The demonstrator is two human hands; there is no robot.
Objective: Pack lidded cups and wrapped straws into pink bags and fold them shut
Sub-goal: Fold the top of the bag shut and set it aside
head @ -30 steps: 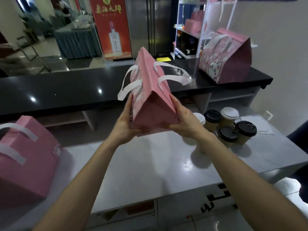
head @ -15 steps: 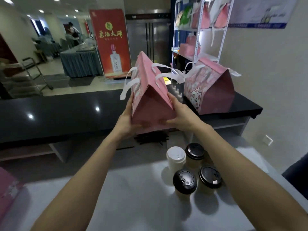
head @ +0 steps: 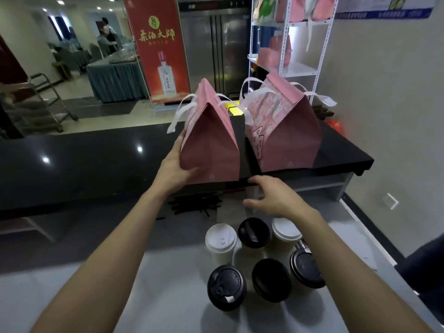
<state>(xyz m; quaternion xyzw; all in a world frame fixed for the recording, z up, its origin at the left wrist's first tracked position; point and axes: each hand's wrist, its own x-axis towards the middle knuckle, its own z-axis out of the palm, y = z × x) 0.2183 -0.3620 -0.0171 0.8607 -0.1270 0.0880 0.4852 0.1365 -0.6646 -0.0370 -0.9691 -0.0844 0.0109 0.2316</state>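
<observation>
Left hand (head: 176, 168) alone now holds the folded pink bag (head: 209, 150), palm against its left flank and thumb curled under the near bottom corner; half a second ago both my hands clasped it in the air, and it now rests on the black worktop (head: 96, 162), just beside a second folded bag (head: 284, 131) but apart from it; my right hand (head: 272, 197) has come off the bag and hangs with fingers spread and holding nothing, between the black ledge and the cups (head: 258, 258); six lidded cups stand clustered on the grey worktop (head: 156, 284) below it, four with black lids and two with white; a heap of dark wrapped straws (head: 195, 204) lies under the ledge; I judge this bag delivered and closed, so the next bag's cups and straws are what remain; no open bag is in view.
</observation>
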